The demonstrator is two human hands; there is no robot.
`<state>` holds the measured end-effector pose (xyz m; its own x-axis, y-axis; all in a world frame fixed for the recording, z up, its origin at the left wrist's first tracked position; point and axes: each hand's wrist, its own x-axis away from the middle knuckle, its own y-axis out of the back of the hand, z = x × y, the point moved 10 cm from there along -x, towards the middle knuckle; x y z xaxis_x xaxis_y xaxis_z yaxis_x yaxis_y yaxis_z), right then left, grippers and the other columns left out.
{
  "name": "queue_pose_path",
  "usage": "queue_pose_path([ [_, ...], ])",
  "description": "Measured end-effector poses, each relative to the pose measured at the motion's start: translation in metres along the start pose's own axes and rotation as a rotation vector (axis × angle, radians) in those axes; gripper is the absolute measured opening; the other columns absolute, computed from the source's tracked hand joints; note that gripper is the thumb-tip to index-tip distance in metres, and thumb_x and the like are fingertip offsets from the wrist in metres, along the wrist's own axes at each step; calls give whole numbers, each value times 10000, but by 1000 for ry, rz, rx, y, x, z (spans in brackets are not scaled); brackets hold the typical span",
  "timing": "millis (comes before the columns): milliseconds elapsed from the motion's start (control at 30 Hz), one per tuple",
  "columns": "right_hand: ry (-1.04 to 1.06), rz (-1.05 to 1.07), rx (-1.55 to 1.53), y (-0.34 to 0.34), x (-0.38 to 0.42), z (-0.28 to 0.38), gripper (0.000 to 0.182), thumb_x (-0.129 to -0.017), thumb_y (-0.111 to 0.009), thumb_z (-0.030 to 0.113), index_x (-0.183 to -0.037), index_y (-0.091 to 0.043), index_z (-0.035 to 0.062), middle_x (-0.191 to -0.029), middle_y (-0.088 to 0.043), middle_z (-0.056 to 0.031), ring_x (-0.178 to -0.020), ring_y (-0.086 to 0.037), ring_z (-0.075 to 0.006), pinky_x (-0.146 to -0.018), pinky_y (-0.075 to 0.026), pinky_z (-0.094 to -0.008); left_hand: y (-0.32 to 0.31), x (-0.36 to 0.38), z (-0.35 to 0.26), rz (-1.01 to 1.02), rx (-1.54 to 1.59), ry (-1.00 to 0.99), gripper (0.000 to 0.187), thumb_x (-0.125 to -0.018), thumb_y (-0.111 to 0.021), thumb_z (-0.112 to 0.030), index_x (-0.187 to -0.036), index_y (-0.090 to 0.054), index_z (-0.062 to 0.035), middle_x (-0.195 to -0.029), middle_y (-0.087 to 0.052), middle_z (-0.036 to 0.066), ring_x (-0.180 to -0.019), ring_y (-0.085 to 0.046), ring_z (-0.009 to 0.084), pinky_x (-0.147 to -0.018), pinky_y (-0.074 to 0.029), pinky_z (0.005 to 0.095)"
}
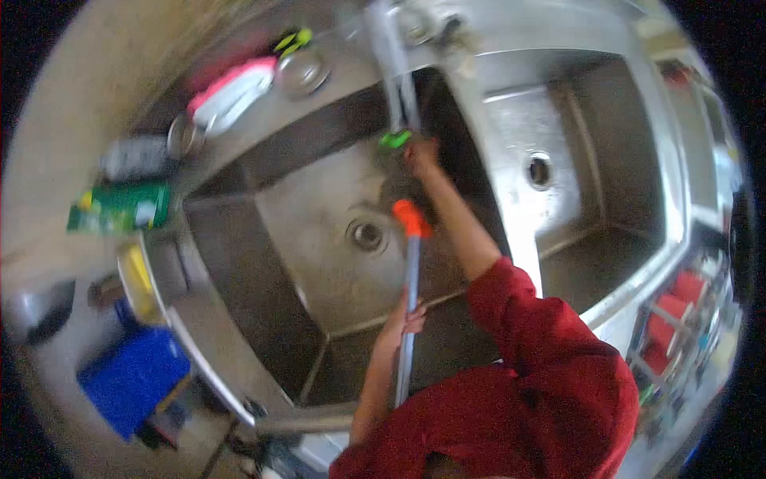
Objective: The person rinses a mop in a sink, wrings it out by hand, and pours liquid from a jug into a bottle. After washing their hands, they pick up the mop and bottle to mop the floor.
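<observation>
In the large steel sink (pixel 323 188) I have a long grey pole (pixel 409 275) with a bright orange end fitting (pixel 411 219). The fingers of my left hand (pixel 403 323) are wrapped round this pole, below the fitting. My right hand (pixel 423 156) reaches into the far part of the basin, its fingers curled beside a small bright green piece (pixel 395 140). Motion blur hides what exactly the right hand grips. Just above it end the pale tubes of the tap (pixel 391 72). The round drain (pixel 368 235) lies left of the orange fitting.
A second steel basin (pixel 523 144) adjoins on the right. Along the back ledge stand a pink-and-white item (pixel 233 94), a round metal dish (pixel 302 72) and a green packet (pixel 120 207). A blue box-like object (pixel 136 383) is at lower left, red items (pixel 672 310) at right.
</observation>
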<state>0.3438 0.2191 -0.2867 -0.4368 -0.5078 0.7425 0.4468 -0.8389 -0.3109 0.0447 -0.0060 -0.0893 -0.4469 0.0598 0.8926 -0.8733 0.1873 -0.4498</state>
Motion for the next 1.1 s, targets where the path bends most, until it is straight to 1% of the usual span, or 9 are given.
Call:
queue_pose_path([
  [67,169,-107,11,50,-6,79,446,-854,-384,387,-1172,-414,75,-1051,-509,-144,-927,-497,-258,-819,-401,-441,-33,-43,-2,339,50,103,404,-816,-424,-512,-820,-435,-108,-524,-338,-49,-380,-293,50,-324,-230,196],
  [100,252,-183,49,86,27,111,449,-854,-381,391,-1172,-414,75,-1052,-509,-144,-928,-497,-259,-819,-400,-442,-103,-6,13,146,-37,-1,391,-818,-422,-508,-817,-443,-117,-537,-364,-53,-383,-308,43,-328,-238,183],
  [167,365,-148,-17,32,50,155,457,-852,-374,400,-1172,-414,76,-1054,-508,-143,-931,-496,-262,-819,-399,-442,-96,-6,-42,181,-227,-135,403,-826,-410,-506,-821,-443,-104,-534,-369,-48,-389,-314,29,-341,-240,163],
  [200,345,-83,-81,3,65,151,461,-851,-371,404,-1172,-414,76,-1055,-508,-142,-932,-495,-263,-819,-398,-443,-89,38,-62,-39,-392,-403,406,-837,-401,-492,-809,-438,-88,-518,-346,-48,-383,-297,31,-339,-232,170],
  [267,362,32,-193,-27,96,179,469,-850,-365,413,-1173,-414,76,-1058,-507,-141,-935,-494,-266,-820,-397,-444,-89,33,-59,94,-213,-162,389,-844,-405,-469,-800,-432,-83,-500,-313,-46,-370,-268,38,-331,-215,176],
  [533,118,207,-530,23,186,104,501,-844,-338,448,-1174,-413,78,-1067,-505,-137,-945,-490,-277,-822,-391,-447,-111,28,-67,202,-350,-206,373,-844,-412,-459,-781,-440,-92,-458,-297,-55,-326,-266,32,-317,-271,181],
  [933,-58,424,-963,-21,254,79,553,-835,-299,500,-1176,-412,80,-1081,-501,-130,-961,-484,-294,-824,-382,-452,-156,65,-82,508,-242,-207,373,-849,-400,-456,-788,-439,-90,-459,-295,-60,-326,-264,32,-314,-262,179],
  [1033,-40,494,-1036,-33,255,92,566,-833,-289,513,-1177,-412,81,-1084,-500,-129,-965,-482,-298,-825,-380,-453,-165,74,-76,624,-210,-126,373,-851,-397,-455,-789,-439,-90,-459,-294,-61,-326,-264,32,-314,-260,179],
  [1100,104,710,-1080,-39,254,110,611,-809,-267,565,-1175,-419,100,-1112,-493,-124,-1008,-470,-312,-845,-364,-460,-170,76,-71,683,-204,-62,373,-851,-395,-455,-790,-438,-90,-459,-294,-61,-326,-264,32,-313,-259,179],
])
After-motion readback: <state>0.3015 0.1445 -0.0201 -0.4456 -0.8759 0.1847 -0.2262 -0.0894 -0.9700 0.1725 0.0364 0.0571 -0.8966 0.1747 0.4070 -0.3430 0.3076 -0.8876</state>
